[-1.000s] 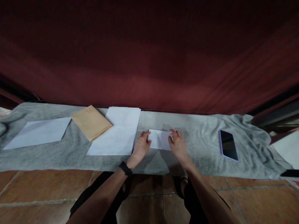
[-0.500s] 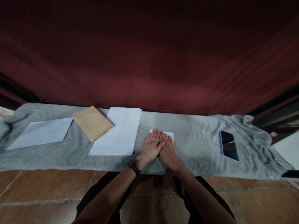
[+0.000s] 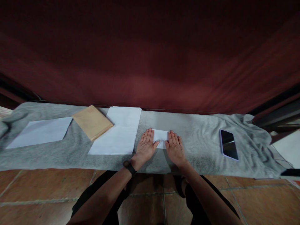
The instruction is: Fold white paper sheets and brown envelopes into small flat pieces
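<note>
A small folded white paper [image 3: 160,136] lies on a grey cloth [image 3: 199,147] spread over the floor. My left hand [image 3: 145,145] lies flat on the paper's left end, fingers stretched out. My right hand [image 3: 174,147] lies flat on its right end, fingers stretched out too. Only the paper's middle strip shows between my hands. A black band sits on my left wrist.
Left of my hands lies a stack of white sheets [image 3: 119,132], then a tan envelope [image 3: 92,122] and another white sheet [image 3: 39,132]. A phone [image 3: 228,144] with a lilac case rests on the cloth at the right. Dark red curtain behind; terracotta tiles in front.
My hands held the paper's ends, came together flat over its middle, and have now slid apart toward its two ends.
</note>
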### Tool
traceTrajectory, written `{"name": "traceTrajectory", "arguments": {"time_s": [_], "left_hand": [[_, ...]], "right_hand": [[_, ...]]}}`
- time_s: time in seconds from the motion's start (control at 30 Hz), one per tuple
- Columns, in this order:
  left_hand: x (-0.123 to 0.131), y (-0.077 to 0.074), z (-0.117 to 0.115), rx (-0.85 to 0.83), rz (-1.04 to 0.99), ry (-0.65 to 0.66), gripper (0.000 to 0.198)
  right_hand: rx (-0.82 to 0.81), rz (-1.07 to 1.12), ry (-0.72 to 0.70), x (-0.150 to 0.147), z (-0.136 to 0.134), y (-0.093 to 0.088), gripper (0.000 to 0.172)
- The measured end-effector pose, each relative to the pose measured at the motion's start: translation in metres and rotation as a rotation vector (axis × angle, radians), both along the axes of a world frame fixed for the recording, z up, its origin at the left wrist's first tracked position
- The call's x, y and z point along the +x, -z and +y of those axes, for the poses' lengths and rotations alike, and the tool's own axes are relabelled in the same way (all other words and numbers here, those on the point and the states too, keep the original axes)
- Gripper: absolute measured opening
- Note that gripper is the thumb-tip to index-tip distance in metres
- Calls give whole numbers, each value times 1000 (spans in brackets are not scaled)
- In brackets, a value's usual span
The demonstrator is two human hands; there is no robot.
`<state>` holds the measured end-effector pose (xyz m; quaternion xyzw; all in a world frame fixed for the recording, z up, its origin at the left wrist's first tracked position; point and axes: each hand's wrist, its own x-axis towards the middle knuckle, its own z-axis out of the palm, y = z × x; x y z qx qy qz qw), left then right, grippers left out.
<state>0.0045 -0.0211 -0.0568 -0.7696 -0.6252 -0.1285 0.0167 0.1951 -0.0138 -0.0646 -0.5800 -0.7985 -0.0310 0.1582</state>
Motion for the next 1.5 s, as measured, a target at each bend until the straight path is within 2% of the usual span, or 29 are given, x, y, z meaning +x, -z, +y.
{"name": "traceTrajectory", "arguments": {"time_s": [0.2,0.33,0.5,0.63,0.87,1.03,1.23,1.5], "left_hand": [[-3,-1,-2,-16,20,-38,65],[3,-5,-9,33,-10,-44,63],[19,-4,-21,41,-20,143,59],[21,-1,-25,-17,15,199,59],[6,-2,-26,12,0,111,59],[-2,-2,-24,9,-11,46,60],[-6,-8,-24,-12,12,13,60],[-4,-14,-23,-9,5,-58,57]], "right_hand": [[25,34,42,16,2,3,55],[13,104,48,18,5,-3,55],[-129,259,-167,-8,-1,-9,57],[-239,251,-261,-27,-10,-11,59],[-106,81,-203,-17,-17,-7,57],[-21,38,-143,-8,-17,-1,57],[-9,3,-54,3,-14,-1,56],[-5,21,-14,22,-11,-1,55]]}}
